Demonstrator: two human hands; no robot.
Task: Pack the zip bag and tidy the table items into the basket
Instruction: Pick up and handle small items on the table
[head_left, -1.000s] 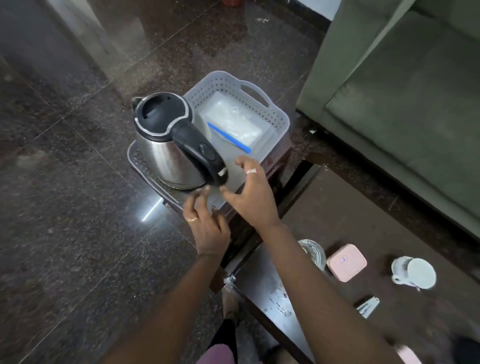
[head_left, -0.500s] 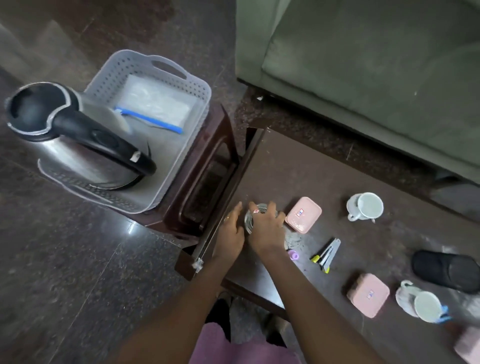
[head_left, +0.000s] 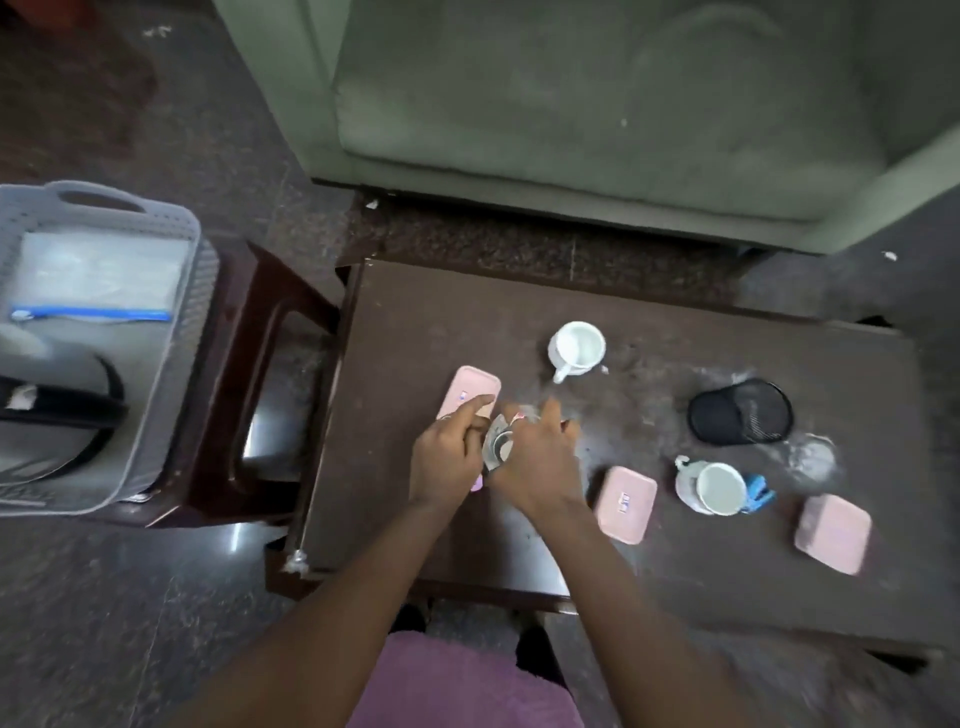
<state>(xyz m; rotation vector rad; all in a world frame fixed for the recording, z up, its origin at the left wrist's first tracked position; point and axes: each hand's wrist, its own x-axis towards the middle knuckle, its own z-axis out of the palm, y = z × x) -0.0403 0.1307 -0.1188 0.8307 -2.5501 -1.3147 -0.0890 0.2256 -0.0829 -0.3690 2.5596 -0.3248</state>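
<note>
Both hands gather a small round glass dish (head_left: 497, 446) at the desk (head_left: 675, 561) edge, the zip bag (head_left: 96, 280) already in the basket (head_left: 192, 291).
Left hand (head_left: 448, 462) and right hand (head_left: 537, 462) have fingers clamped round the dish; a loose grip could drop it, or a stray elbow knock the nearby cup (head_left: 576, 349).

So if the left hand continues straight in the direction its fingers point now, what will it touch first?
Most likely the pink box: the left hand points up and away over the table, its index fingertip apparently already on the lid, though contact is unclear.
</note>
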